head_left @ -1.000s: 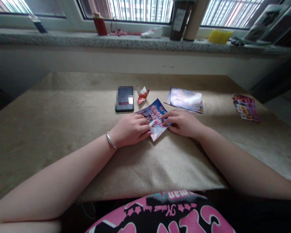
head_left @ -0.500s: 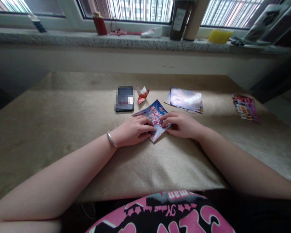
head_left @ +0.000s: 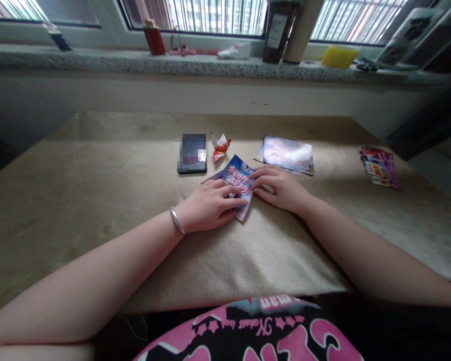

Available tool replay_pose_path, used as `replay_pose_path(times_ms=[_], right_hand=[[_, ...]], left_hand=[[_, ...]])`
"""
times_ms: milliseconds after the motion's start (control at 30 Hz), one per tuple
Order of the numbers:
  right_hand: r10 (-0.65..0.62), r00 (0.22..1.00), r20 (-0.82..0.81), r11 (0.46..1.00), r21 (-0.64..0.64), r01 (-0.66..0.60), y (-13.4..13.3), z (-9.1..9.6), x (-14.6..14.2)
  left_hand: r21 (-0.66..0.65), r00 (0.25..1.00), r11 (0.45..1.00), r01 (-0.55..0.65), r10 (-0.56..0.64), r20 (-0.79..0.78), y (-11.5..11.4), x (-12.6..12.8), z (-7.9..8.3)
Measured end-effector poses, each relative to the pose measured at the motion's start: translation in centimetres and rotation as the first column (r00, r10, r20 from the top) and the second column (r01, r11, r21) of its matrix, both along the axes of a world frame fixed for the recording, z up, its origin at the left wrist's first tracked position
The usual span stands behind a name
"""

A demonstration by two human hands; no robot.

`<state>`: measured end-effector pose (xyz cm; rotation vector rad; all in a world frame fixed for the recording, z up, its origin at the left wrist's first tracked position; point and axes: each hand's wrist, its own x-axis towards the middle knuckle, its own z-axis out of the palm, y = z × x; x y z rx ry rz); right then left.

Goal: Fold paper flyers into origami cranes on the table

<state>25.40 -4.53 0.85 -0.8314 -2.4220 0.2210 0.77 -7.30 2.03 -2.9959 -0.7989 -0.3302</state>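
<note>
A blue printed paper sheet [head_left: 237, 176] with pink lettering lies folded on the tan cloth-covered table [head_left: 97, 180]. My left hand [head_left: 206, 205], with a silver bracelet at the wrist, presses on the sheet's left and near side with curled fingers. My right hand [head_left: 278, 188] lies on its right side, fingertips pinching the paper's edge. A small red and white folded paper figure [head_left: 221, 145] stands just beyond the sheet.
A dark phone [head_left: 193, 153] lies left of the figure. A stack of printed sheets [head_left: 288, 154] lies to the right, and a pink leaflet [head_left: 379, 166] near the table's right edge. The windowsill [head_left: 97, 59] holds a red cup, a dark container, a yellow box.
Both hands have drawn closer together over the sheet, and the paper now looks narrower, folded in from the right. The sheet's near corner has shifted slightly left.
</note>
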Motion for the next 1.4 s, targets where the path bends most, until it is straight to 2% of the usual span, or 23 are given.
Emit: replay_pose_path(times_ms=[200,433,733,867,967,1167,1400], right_hand=[[-0.137,0.990,-0.046,0.990,-0.038,0.135,0.0,-0.3,-0.6],[-0.206,0.974,-0.097,0.976,-0.092,0.197,0.0,-0.6,-0.8],[-0.360,0.932,-0.045,0.922,-0.172,0.348,0.0,-0.6,-0.7],[-0.415,0.909,-0.036,0.901,-0.153,0.405,-0.2,-0.2,-0.6],[-0.423,0.905,-0.047,0.896,-0.165,0.411,-0.4,-0.1,-0.5],[-0.415,0.904,-0.097,0.859,-0.368,0.355,-0.3,-0.3,-0.9],[-0.454,0.875,-0.167,0.854,-0.362,0.374,-0.2,-0.7,-1.2]], left_hand=[[0.010,1.000,1.000,-0.030,0.030,0.001,-0.2,0.4,-0.1],[0.026,0.998,0.998,-0.054,0.054,-0.011,-0.5,0.6,0.0],[-0.030,0.998,1.000,-0.008,0.010,0.065,0.0,0.5,-0.3],[-0.067,0.997,0.998,-0.015,0.020,0.077,0.0,0.4,-0.4],[-0.102,0.997,0.995,-0.018,0.026,0.076,0.1,0.3,-0.4],[-0.127,0.996,0.991,-0.032,0.042,0.073,0.1,0.3,-0.5],[-0.122,0.998,0.991,-0.046,0.052,0.045,0.1,0.5,-0.3]])
